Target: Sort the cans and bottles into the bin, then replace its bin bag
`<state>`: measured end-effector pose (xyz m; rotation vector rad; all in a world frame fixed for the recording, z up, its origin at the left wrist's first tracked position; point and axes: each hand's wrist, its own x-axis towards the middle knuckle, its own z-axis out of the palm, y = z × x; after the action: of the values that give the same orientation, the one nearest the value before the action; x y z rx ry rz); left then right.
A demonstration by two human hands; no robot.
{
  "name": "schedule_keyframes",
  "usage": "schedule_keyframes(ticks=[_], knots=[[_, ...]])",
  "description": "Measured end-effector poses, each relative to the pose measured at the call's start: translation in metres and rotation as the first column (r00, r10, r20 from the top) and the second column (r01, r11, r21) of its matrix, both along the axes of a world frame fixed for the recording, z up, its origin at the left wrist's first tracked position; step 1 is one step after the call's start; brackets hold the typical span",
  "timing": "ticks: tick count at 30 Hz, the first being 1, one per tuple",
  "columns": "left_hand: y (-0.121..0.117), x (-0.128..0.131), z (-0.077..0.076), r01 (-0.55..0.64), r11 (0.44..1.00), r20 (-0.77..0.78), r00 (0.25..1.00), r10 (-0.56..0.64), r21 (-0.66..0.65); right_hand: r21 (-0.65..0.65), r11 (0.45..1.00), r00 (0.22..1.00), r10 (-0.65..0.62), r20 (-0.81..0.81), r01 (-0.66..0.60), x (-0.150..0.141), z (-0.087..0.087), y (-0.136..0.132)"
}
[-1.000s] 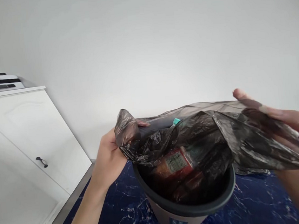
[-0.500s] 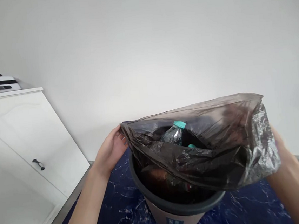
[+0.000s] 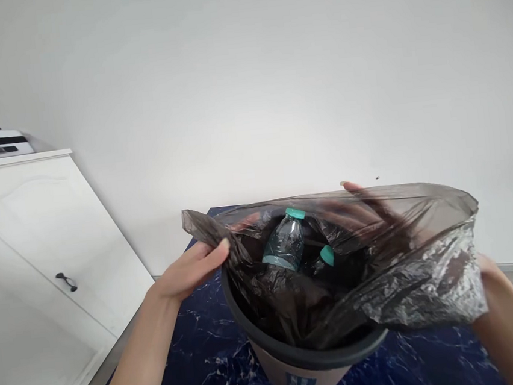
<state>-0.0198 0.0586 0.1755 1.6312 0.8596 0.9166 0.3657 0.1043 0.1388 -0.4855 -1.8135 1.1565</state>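
The translucent black garbage bag (image 3: 384,295) sat in the round bin (image 3: 318,361), its mouth stretched out as a long, drooping oval that ran from left to right between the two hands and spread past the dark rim, mostly toward the right. Its left corner lay right at the left hand (image 3: 194,270), which gripped the film narrowly between thumb and fingers, just above and beside the bin's left edge. The right hand (image 3: 387,207) lay behind the film on the far right side, its fingers reaching leftward and one fingertip poking above the bag's upper edge; whether it pinched any plastic I could not tell. The left hand was thus the nearer to the bin, while the wider, looser fold hung over the right forearm side. Inside the bag, a clear bottle (image 3: 286,241) leaned with its cap up, and a second teal cap (image 3: 327,255) showed just to its right. The bin stood on a blue marbled desk (image 3: 195,356), with a white cabinet (image 3: 40,256) off to the left
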Motion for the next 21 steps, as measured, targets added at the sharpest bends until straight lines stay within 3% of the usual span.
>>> schedule_keyframes(ticks=[3, 5, 7, 11, 15, 21], knots=[[-0.009, 0.009, 0.005, -0.202, 0.979, -0.11, 0.973, 0.202, 0.009, 0.003, 0.993, 0.993, 0.116, 0.019, -0.116, -0.007, 0.013, -0.015], [-0.015, 0.017, 0.009, -0.307, 0.951, -0.1, 0.945, 0.31, 0.043, 0.096, 0.995, 0.997, 0.024, 0.069, -0.031, -0.012, 0.02, -0.024], [-0.018, 0.026, 0.013, -0.392, 0.916, -0.056, 0.916, 0.397, 0.083, 0.108, 0.991, 0.994, -0.088, 0.07, 0.08, -0.017, 0.024, -0.03], [-0.018, 0.037, 0.016, -0.52, 0.849, 0.085, 0.854, 0.514, 0.095, -0.111, 0.963, 0.958, -0.26, -0.123, 0.247, -0.027, 0.025, -0.031], [-0.018, 0.045, 0.018, -0.509, 0.86, 0.323, 0.817, 0.478, 0.016, -0.229, 0.92, 0.858, -0.383, -0.342, 0.319, -0.033, 0.026, -0.028], [-0.021, 0.058, 0.022, -0.432, 0.895, 0.597, 0.692, 0.406, -0.107, -0.22, 0.908, 0.78, -0.419, -0.465, 0.356, -0.041, 0.031, -0.033]])
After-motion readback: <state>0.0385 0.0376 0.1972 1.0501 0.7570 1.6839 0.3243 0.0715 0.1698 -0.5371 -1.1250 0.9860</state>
